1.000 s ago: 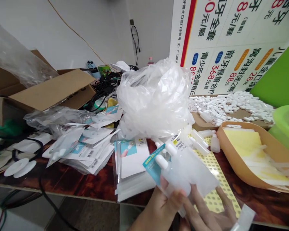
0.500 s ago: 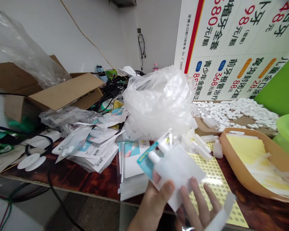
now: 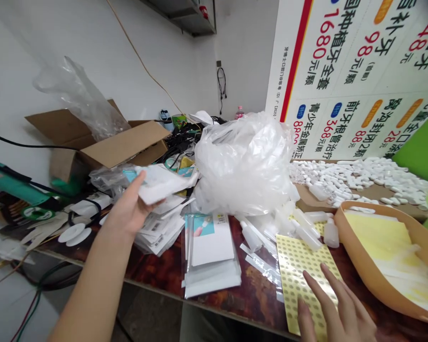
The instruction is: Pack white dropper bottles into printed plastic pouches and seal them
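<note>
1. Hands are apart: the left hand (image 3: 128,209), thumb on top, is clamped on a flat white packet with a blue end (image 3: 166,184).
2. That packet is over the loose pile of white printed packets (image 3: 160,233), left of the bulging translucent plastic bag (image 3: 246,168); touching or not, I can't tell.
3. Fingers spread, the right hand (image 3: 342,308) holds nothing I can see, at the yellow dotted sheet (image 3: 288,285); contact is unclear.
4. Moments ago both hands worked this packet near the sheet; I'd judge that two-handed handling finished.
</note>
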A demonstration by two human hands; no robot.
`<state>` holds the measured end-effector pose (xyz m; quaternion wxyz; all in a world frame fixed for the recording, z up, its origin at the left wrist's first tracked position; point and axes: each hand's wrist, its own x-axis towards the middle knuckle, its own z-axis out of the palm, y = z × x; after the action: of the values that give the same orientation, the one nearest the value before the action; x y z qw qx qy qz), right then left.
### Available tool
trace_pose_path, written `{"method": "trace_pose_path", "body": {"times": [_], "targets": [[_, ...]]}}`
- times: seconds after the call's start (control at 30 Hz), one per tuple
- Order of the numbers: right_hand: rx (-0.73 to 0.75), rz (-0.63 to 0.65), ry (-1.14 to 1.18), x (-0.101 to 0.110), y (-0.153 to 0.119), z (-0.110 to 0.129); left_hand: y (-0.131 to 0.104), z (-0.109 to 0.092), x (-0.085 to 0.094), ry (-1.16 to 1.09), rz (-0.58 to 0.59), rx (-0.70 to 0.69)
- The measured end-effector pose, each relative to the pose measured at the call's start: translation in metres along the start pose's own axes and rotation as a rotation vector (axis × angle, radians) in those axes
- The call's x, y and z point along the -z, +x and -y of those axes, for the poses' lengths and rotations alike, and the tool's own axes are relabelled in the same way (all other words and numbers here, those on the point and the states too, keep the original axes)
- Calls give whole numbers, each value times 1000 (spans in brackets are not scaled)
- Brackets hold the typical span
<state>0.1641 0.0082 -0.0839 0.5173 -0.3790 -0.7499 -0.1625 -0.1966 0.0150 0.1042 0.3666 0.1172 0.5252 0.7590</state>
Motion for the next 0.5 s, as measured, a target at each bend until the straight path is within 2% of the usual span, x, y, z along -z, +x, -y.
{"method": "trace_pose_path", "body": {"times": [0.1, 0.23, 0.33, 0.43, 0.5], "targets": [[-131, 52, -24, 2, 7, 8, 23, 6, 6, 94, 67, -38], [-205, 290, -54, 10, 11, 9, 28, 22, 14, 343, 106, -12], [-236, 384, -81, 16, 15, 3, 16, 23, 12, 540, 145, -69], [-263, 421, -147, 15, 23, -4, -7, 27, 11, 725, 130, -239], [-274, 470, -198, 10, 32, -11, -23, 37, 16, 875, 149, -298]]}}
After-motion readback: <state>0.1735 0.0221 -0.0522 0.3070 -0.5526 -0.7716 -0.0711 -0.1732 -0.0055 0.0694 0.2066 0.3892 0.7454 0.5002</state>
